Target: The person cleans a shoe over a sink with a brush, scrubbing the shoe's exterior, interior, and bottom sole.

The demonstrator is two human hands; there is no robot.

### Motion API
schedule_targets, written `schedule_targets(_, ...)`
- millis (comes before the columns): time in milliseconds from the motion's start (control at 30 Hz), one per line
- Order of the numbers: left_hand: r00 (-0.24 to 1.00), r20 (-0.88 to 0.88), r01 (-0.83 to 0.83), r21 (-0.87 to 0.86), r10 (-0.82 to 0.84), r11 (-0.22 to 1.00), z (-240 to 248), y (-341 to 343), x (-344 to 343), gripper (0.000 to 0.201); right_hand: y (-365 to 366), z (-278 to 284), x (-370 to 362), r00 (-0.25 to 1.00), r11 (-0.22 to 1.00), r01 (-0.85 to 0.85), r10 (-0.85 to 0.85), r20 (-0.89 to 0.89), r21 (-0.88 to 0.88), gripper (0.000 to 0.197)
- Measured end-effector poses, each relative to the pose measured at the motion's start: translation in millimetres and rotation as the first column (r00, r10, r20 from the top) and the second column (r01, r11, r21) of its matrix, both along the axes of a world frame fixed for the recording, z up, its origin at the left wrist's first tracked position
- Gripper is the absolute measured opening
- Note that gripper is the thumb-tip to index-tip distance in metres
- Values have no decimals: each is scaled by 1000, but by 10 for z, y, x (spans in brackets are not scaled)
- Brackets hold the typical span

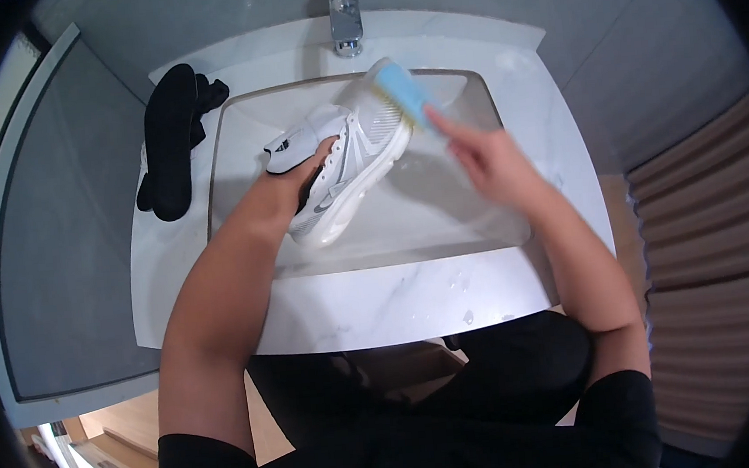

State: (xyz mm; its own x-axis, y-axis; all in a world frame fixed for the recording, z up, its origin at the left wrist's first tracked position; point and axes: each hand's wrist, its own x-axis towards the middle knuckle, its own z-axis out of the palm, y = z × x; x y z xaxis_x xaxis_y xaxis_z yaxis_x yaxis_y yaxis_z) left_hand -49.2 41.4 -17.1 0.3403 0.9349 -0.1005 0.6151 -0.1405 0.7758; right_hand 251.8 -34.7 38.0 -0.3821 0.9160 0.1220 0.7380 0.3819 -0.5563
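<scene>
A white and grey sneaker [371, 166] is held tilted over the white sink basin [452, 219], its toe toward the faucet. My left hand [306, 171] reaches into the shoe's opening under the raised tongue and holds it; most of its fingers are hidden inside. My right hand [494, 165] is closed round a light blue scrub brush [402, 89]. The brush's pale bristles press against the sneaker's toe, and the brush and hand are slightly blurred.
Black insoles [171, 149] lie with other dark items on the counter left of the basin. A chrome faucet [346, 25] stands behind the basin. To the left is a grey framed panel [71, 231]; a brown pleated curtain [710, 251] hangs at right. Water drops dot the front counter.
</scene>
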Motion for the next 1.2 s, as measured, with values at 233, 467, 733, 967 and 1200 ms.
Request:
schedule_targets(233, 846, 488, -124, -215, 216, 969, -113, -15, 99, 60, 37, -7, -74, 993, 991, 115, -118, 31, 64, 60)
schedule_targets(467, 855, 467, -133, -224, 226, 965, 31, -61, 123, 57, 16, -77, -124, 996, 980, 26, -42, 77, 196, 72)
schedule_targets(733, 850, 480, -118, -230, 218, 966, 137, -105, 136, 56, 35, -147, -34, 991, 977, -94, 72, 113, 194, 73)
schedule_targets(967, 855, 479, -89, -246, 200, 965, 278, -253, 141, 56, 39, -49, -116, 995, 981, -91, 81, 60, 171, 68)
schedule_targets(1200, 973, 226, -34, -95, 54, 995, 493, -372, 199, 51, 26, 14, -37, 1000, 997, -11, 10, 11, 77, 59)
